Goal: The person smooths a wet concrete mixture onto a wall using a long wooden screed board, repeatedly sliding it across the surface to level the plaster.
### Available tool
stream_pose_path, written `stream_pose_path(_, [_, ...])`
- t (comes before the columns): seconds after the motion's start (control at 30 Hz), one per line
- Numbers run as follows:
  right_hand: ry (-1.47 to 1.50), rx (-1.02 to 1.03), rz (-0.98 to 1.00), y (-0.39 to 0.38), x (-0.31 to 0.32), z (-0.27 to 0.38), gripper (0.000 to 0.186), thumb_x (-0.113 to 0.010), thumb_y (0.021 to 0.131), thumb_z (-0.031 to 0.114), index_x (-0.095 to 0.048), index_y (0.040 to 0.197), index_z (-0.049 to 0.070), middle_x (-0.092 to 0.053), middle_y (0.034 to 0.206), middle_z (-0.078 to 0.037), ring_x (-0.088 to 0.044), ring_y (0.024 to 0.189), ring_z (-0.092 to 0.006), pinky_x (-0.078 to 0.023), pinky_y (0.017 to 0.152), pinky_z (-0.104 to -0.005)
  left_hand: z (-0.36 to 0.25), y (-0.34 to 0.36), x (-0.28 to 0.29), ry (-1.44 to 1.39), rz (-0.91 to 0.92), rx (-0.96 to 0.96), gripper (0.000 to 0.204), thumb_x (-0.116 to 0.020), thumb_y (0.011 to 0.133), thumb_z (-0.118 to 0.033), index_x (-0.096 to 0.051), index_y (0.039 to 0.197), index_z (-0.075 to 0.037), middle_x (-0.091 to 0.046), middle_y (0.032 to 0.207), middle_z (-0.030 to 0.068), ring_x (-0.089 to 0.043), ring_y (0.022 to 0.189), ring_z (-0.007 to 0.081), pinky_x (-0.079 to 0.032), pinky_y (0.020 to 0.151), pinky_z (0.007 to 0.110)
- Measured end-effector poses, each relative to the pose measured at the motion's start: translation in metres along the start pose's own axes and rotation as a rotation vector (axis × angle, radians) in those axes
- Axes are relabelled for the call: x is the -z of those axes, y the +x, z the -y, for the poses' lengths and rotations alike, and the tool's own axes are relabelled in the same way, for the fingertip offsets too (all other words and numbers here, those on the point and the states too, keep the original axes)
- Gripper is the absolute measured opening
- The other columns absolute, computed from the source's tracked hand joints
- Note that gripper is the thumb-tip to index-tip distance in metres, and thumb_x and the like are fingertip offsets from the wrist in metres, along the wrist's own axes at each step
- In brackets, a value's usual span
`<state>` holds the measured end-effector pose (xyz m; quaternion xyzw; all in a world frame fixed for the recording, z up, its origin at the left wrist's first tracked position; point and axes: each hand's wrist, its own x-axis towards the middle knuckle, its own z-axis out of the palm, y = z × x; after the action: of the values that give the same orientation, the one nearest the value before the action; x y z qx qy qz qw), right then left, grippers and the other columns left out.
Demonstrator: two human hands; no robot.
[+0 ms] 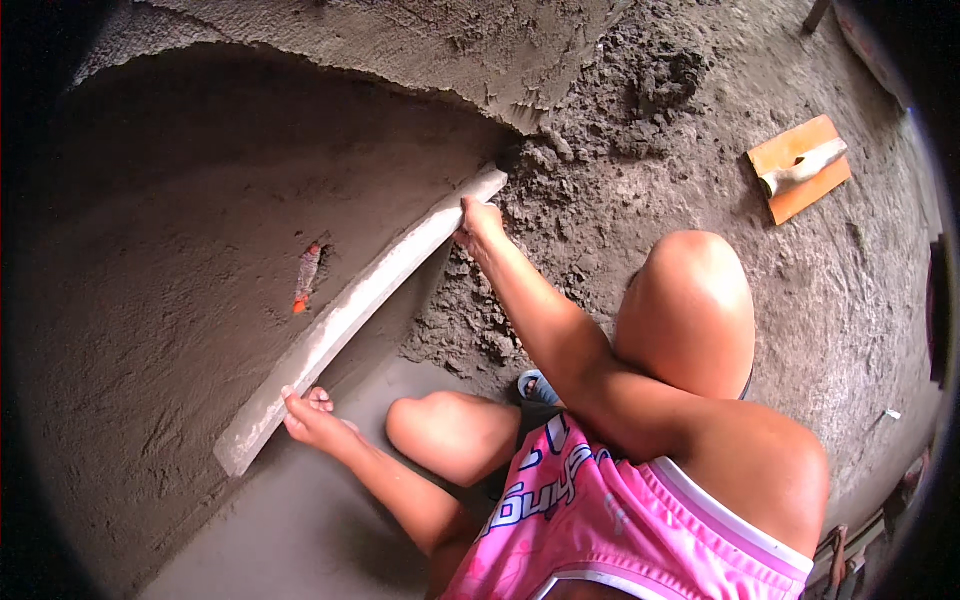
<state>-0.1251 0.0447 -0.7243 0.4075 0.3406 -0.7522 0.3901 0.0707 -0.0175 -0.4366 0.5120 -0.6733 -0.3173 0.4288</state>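
Note:
A long, pale straightedge (360,305) coated with mortar slants across the middle, lying against the wet grey plastered wall (160,340). My left hand (315,415) is closed on its lower left part, with the thumb on the edge. Near its upper right end, my right hand (480,222) grips the same bar, its fingers partly hidden behind it. Just above the bar, a small hole in the plaster holds an orange-tipped, mortar-smeared piece (308,278) that I cannot make out.
Loose wet mortar (475,300) lies in clumps on the ground along the wall and beside my right forearm. An orange float (790,207) with a whitish handle rests on the ground at the far right. A plastered ledge (400,50) overhangs at the top. My bent knees are close to my arms.

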Motion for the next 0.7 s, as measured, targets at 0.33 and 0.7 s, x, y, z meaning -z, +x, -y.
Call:
stream_pose_path(0.33, [-0.028, 0.313, -0.026, -0.067, -0.026, 0.004, 0.034, -0.056, 0.086, 0.029, -0.05, 0.096, -0.003, -0.06, 0.077, -0.012, -0.059, 0.054, -0.0191, -0.049, 0.043, -0.0295, -0.023, 0.017, 0.031, -0.062, -0.116, -0.059, 0.035, -0.056, 0.089, -0.034, -0.048, 0.089, 0.0, -0.048, 0.061, 0.006, -0.043, 0.056, 0.0132, -0.029, 0.051, 0.026])
stream_pose_path(0.7, [0.052, 0.139, -0.139, 0.04, 0.009, -0.024, 0.039, -0.052, 0.085, 0.029, -0.058, 0.1, -0.007, -0.064, 0.087, -0.016, -0.061, 0.066, -0.0255, -0.047, 0.049, -0.0391, 0.006, -0.005, -0.023, 0.04, 0.021, -0.036, 0.039, -0.063, 0.086, -0.037, -0.038, 0.074, -0.009, -0.049, 0.058, 0.0049, -0.045, 0.052, 0.0115, -0.03, 0.047, 0.023])
